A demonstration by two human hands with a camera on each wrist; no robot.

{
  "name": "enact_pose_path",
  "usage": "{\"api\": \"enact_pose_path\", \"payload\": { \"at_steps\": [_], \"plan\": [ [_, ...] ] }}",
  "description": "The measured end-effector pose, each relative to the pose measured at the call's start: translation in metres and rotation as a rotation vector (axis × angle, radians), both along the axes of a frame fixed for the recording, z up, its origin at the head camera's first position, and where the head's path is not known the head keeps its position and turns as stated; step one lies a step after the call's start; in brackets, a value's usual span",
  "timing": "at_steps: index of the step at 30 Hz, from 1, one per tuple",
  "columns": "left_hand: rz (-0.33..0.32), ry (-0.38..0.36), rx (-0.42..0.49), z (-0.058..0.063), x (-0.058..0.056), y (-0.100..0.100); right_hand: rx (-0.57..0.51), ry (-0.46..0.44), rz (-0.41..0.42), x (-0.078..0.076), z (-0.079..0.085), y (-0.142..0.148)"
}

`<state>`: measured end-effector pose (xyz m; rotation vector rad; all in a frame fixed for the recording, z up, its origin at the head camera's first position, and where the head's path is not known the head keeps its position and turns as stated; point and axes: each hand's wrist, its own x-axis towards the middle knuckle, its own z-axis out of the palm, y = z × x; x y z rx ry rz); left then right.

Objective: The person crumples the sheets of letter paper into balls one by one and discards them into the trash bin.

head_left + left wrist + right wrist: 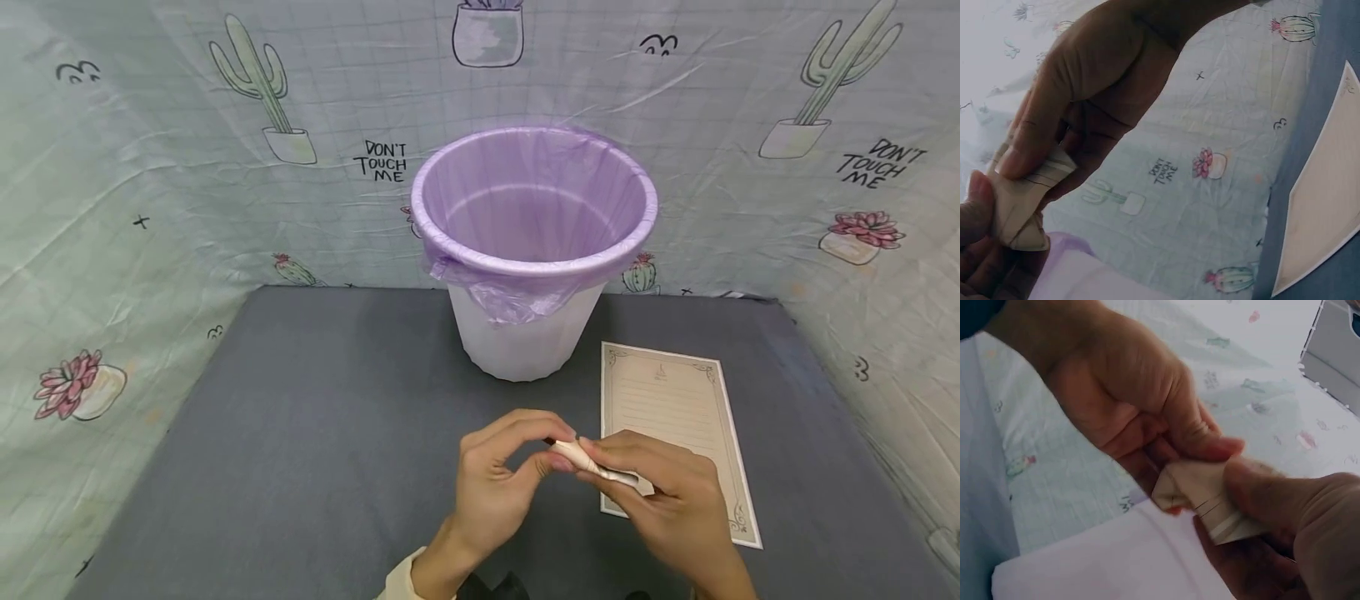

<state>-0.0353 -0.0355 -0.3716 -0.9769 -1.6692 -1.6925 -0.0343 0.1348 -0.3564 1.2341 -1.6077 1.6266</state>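
Note:
Both hands meet over the dark table, holding one small folded piece of cream lined paper (pixel 579 456) between them. My left hand (pixel 491 479) pinches its left end between thumb and fingers. My right hand (pixel 671 492) grips the other end, thumb on top and fingers beneath. In the left wrist view the folded paper (pixel 1019 203) is a thick, creased strip with a corner sticking out. Printed lines cross the folded paper (pixel 1200 487) in the right wrist view too. Fingers cover parts of it. Beside and partly beneath the right hand lies a flat lined sheet (pixel 663 400) with an ornate border.
Behind the hands stands a white bin (pixel 525 333) with a purple liner (pixel 536 154) folded over its rim. A cactus-print cloth (pixel 337 83) hangs at the back and sides of the grey tabletop (pixel 315 433).

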Motion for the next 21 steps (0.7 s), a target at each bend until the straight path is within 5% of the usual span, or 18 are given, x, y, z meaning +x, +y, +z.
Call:
{"api": "enact_pose_path", "payload": {
  "at_steps": [4,9,14,19,21],
  "plan": [
    [-0.006,0.022,0.004,0.003,0.001,0.003,-0.038,-0.078,0.165,0.0,0.005,0.0],
    [-0.082,0.008,0.014,0.006,0.003,0.003,-0.036,-0.151,0.263,-0.001,-0.002,0.005],
    [-0.207,-0.159,0.068,-0.005,0.001,0.004,-0.032,-0.305,0.262,-0.006,-0.018,0.012],
    [-0.21,-0.313,0.13,-0.009,0.0,0.003,-0.028,-0.41,0.198,-0.007,-0.023,0.015],
    [-0.249,-0.334,0.136,-0.008,0.0,0.002,-0.053,-0.415,0.24,-0.007,-0.024,0.015]
  ]
}}
